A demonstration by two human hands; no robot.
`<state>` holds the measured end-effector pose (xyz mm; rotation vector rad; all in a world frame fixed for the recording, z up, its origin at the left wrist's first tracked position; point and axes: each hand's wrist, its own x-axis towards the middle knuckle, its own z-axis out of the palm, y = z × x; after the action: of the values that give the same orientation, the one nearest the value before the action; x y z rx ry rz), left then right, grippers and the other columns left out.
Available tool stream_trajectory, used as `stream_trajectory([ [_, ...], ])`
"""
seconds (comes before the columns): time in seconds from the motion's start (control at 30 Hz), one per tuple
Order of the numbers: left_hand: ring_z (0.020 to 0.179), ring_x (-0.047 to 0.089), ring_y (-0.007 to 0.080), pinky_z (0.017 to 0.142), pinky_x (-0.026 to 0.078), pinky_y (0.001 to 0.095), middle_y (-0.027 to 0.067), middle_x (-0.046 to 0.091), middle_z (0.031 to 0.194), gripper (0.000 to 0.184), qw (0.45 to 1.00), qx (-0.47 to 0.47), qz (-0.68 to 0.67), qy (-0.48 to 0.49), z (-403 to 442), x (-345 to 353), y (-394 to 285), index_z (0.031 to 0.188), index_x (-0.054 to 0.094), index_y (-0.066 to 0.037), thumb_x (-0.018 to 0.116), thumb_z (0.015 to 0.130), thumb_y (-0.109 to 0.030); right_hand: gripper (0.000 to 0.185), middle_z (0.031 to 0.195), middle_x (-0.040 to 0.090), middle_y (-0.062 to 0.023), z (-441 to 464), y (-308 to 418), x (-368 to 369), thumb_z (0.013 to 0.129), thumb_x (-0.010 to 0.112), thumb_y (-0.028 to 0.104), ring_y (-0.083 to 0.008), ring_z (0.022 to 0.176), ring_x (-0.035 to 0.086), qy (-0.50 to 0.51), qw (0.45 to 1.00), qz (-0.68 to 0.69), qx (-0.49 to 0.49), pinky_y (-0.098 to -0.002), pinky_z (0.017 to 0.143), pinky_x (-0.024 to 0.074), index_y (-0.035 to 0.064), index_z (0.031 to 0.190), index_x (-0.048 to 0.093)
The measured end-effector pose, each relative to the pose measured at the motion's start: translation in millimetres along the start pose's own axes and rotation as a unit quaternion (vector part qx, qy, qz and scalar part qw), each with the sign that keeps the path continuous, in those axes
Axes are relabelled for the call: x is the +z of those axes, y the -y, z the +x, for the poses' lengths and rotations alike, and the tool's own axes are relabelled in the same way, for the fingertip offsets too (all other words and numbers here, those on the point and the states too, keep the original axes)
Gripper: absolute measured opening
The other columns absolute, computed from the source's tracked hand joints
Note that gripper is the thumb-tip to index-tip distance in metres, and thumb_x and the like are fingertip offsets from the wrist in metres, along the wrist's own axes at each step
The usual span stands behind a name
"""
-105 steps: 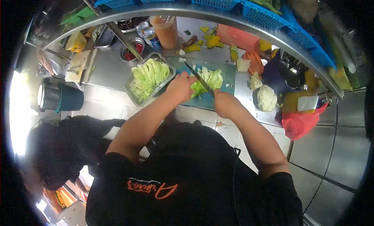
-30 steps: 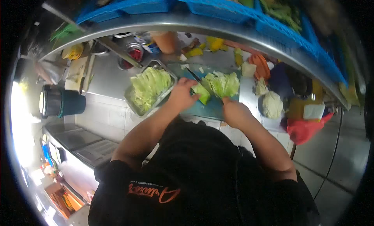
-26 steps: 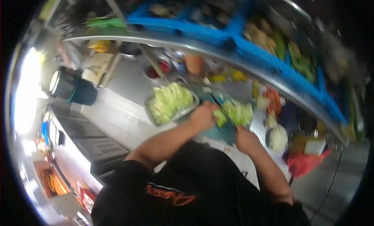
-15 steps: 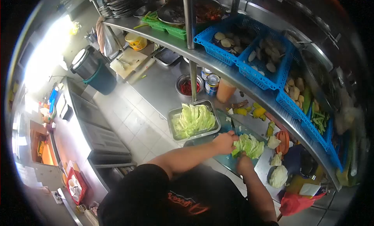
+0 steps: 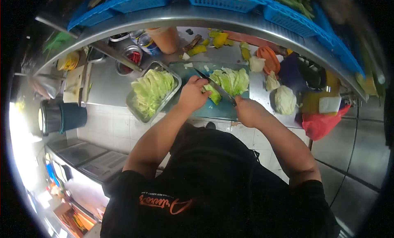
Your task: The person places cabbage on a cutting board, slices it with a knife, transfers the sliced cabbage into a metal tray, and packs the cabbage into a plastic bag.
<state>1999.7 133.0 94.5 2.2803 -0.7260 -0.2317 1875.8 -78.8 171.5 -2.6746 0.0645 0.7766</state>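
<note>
My right hand (image 5: 248, 111) is wrapped round the handle of a kitchen knife (image 5: 219, 89), whose long blade slants up to the left. The blade lies between a cut pile of pale green cabbage (image 5: 233, 80) and a smaller cabbage piece (image 5: 212, 94). My left hand (image 5: 195, 92) has its curled fingers on that smaller piece, close beside the blade. Under them is a green cutting board (image 5: 205, 110). Left of the board, a metal tray (image 5: 175, 89) holds a heap of cut cabbage leaves (image 5: 152, 90).
Right of the board sit a cabbage head (image 5: 285, 100), smaller chunks and an orange dish (image 5: 269, 59). Yellow peel pieces (image 5: 219, 40), an orange-brown container (image 5: 164, 40), cans and a bowl of red strips (image 5: 130, 59) stand behind. A steel shelf (image 5: 197, 20) with blue baskets overhangs.
The head view has swung, so the board sits nearer the middle. My left hand and the smaller cabbage piece are now apart from the cut pile, with the knife blade between them.
</note>
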Motion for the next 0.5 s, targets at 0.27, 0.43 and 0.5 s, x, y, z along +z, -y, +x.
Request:
stream_trajectory([
  [0.27,0.095,0.066,0.0319,0.083,0.055,0.0418,0.0106,0.066,0.105,0.031,0.998,0.055,0.026,-0.030,6.1,4.4,5.2,0.101,0.073,-0.009,0.081,0.074,-0.020,0.027,0.096,0.068,-0.0272,66.5,5.5,65.6,0.090,0.055,0.011,-0.0436,0.092,0.067,-0.045,0.997,0.057,-0.001,-0.0518,0.083,0.0521,-0.0042,0.113,0.052],
  [0.43,0.088,0.067,0.0319,0.078,0.056,0.0414,0.0112,0.066,0.102,0.027,0.998,0.058,0.001,-0.025,4.9,2.7,8.7,0.099,0.072,-0.008,0.080,0.074,-0.015,0.031,0.101,0.069,-0.0262,15.4,7.9,-2.0,0.087,0.053,0.009,-0.0407,0.095,0.069,-0.010,0.998,0.060,0.010,-0.0487,0.083,0.0546,-0.0022,0.114,0.062],
  [0.5,0.087,0.067,0.0322,0.077,0.056,0.0413,0.0114,0.066,0.101,0.024,0.999,0.031,-0.012,-0.032,2.3,1.1,0.8,0.096,0.071,-0.007,0.079,0.075,-0.014,0.027,0.099,0.068,-0.0270,2.5,4.7,-1.4,0.089,0.053,0.010,-0.0424,0.093,0.068,-0.014,0.999,0.050,-0.007,-0.0506,0.082,0.0530,-0.0037,0.112,0.056],
])
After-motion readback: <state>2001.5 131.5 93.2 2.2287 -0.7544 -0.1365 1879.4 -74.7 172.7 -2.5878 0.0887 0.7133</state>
